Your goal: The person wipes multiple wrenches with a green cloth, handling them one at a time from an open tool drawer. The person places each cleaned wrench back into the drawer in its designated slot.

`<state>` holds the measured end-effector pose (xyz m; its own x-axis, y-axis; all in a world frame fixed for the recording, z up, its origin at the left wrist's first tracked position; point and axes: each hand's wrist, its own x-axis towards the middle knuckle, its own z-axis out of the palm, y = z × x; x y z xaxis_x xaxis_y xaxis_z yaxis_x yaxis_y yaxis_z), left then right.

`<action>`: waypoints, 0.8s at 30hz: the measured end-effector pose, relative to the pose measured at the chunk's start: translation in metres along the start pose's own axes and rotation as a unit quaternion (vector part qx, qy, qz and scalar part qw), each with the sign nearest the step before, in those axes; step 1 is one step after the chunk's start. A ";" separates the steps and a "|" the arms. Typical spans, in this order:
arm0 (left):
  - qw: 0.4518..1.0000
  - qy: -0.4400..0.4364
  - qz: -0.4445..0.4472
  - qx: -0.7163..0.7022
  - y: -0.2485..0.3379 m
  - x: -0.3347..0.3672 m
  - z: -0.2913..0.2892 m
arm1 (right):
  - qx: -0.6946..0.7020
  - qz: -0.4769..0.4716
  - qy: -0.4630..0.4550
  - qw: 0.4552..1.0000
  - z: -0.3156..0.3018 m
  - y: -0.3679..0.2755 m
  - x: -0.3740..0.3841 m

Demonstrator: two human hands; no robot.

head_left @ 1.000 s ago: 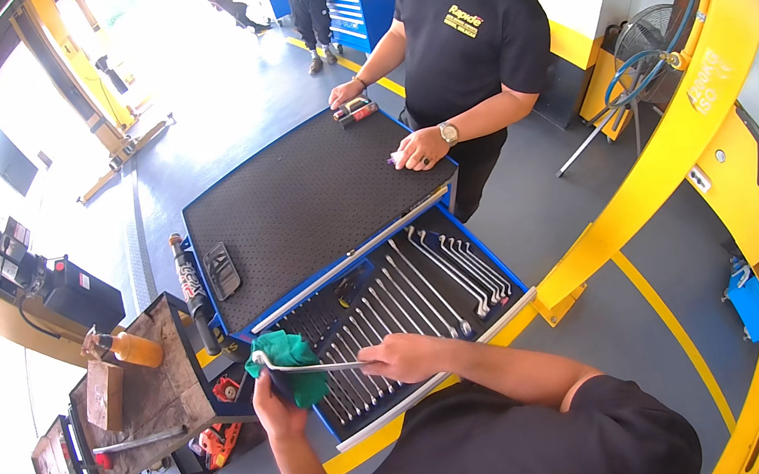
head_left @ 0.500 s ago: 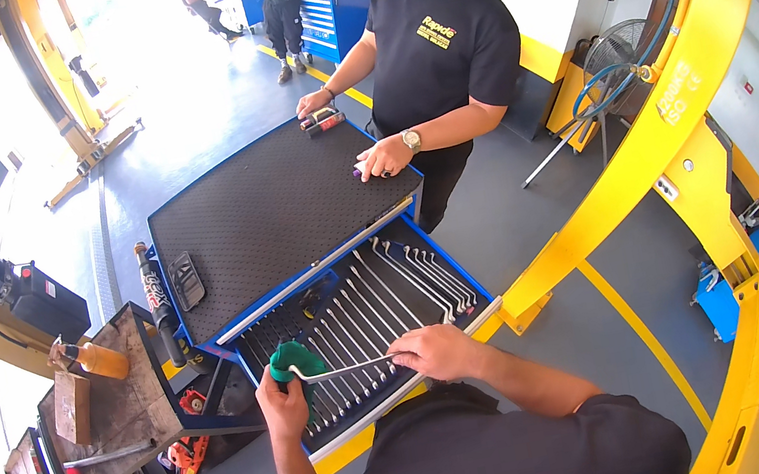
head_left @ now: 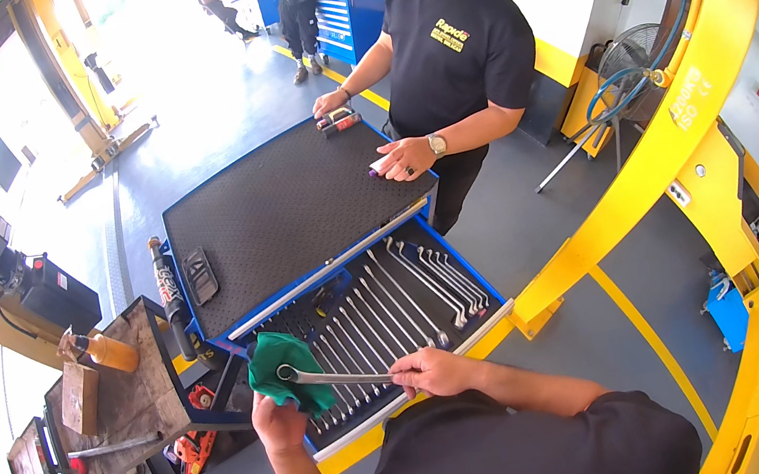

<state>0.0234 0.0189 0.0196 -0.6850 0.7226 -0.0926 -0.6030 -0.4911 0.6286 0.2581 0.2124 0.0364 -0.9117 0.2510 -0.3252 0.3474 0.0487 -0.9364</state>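
My left hand is closed on a green cloth, which spreads up above the fingers. A silver wrench lies across in front of me, its ring-shaped end against the cloth. The other end of the wrench is gripped by my right hand, partly covered by the fingers. Beneath both hands is the pulled-out tool drawer, where several wrenches lie in a row, with offset ring wrenches at its right side.
The blue tool cabinet's black ribbed top holds a black tray. Across it stands a person with a hand near dark cans. At left, a worn cart carries an orange spray bottle. A yellow lift arm curves along the right.
The cloth has opened out in my left hand. The wrench has turned so its ring end shows, and my right hand has shifted slightly down. The person opposite has loosened one hand.
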 end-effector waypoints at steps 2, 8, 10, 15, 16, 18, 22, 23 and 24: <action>0.996 -0.020 0.041 0.081 0.004 0.004 0.002 | -0.026 -0.016 -0.014 0.999 0.003 -0.006 0.003; 0.896 -0.053 0.049 0.438 0.018 0.006 -0.007 | -0.322 -0.253 0.105 0.906 -0.002 -0.010 0.001; 0.811 -0.116 -0.048 0.571 0.022 0.000 -0.025 | -0.401 -0.220 0.078 0.886 -0.020 -0.025 -0.007; 0.900 -0.077 0.010 0.429 -0.011 -0.009 -0.055 | -0.356 -0.218 0.074 0.906 -0.036 -0.022 -0.004; 0.944 -0.024 0.046 0.325 -0.014 -0.005 -0.041 | -0.326 -0.201 0.077 0.921 -0.024 -0.014 0.000; 0.970 0.038 0.105 0.217 -0.023 0.009 -0.046 | -0.270 -0.196 0.079 0.939 0.010 -0.010 0.003; 0.988 0.127 0.081 0.040 -0.030 0.016 -0.030 | -0.168 -0.180 0.107 0.963 0.041 -0.008 0.008; 0.990 0.127 0.063 0.011 -0.032 0.015 -0.033 | -0.135 -0.170 0.102 0.971 0.040 -0.008 0.012; 0.988 0.141 0.053 0.033 -0.035 0.011 -0.034 | -0.142 -0.161 0.099 0.972 0.035 -0.009 0.011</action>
<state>0.0226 0.0277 -0.0295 -0.8348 0.5007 -0.2290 -0.5007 -0.5174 0.6940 0.2375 0.1808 0.0364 -0.9329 0.3583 0.0372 0.1227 0.4132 -0.9023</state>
